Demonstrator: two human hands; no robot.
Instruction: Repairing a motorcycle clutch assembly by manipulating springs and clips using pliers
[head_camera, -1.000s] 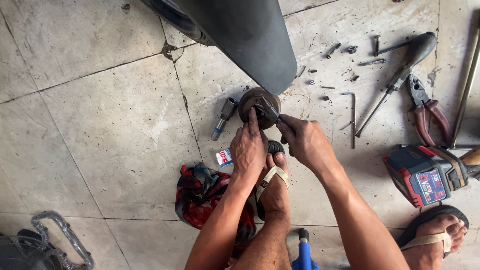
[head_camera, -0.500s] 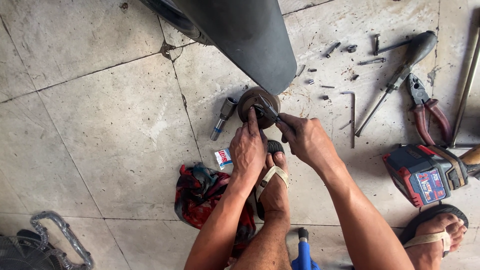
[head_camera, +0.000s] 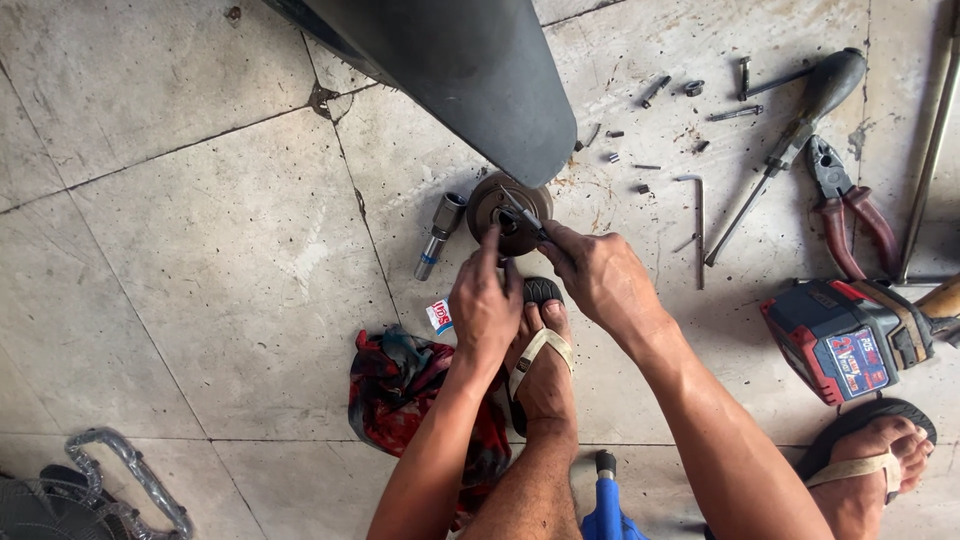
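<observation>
While both hands (head_camera: 545, 290) grip it, the round metal part (head_camera: 505, 212) lies just beyond the fingertips.

One head-worn view looks steeply down, close above the tiled floor (head_camera: 200, 250).

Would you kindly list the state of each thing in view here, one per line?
Round metal part: flat on the floor, steadied by the left hand.
Small metal tool: pinched in the right hand, tip on the part's centre.
Socket: lying on its side, untouched.
Pliers: lying with handles spread.
Screwdriver: lying flat.
Rag: crumpled.
Power tool battery: resting on the floor.
</observation>
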